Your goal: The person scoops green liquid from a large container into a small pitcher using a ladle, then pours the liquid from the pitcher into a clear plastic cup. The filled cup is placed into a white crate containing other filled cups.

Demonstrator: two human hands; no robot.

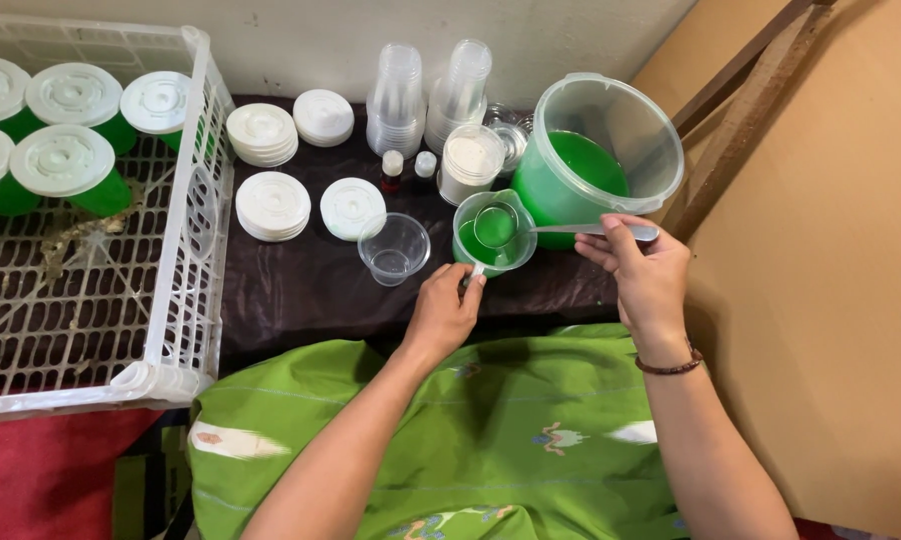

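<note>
My right hand [643,275] grips the handle of a metal ladle [497,224] whose bowl, full of green liquid, hangs over a small clear jug [516,252] partly filled with the same green liquid. My left hand [444,310] holds that jug by its white handle at the front. Just behind stands a large clear tub [611,110] about half full of green liquid. An empty clear plastic cup [395,249] sits to the left of the jug on the dark table cover [301,285].
A white plastic crate [193,250] at left holds several lidded cups of green liquid [69,165]. Stacks of white lids [273,204], stacked clear cups [397,100], two small bottles [393,170] and a white-filled container [470,160] stand behind. A tan wall lies right.
</note>
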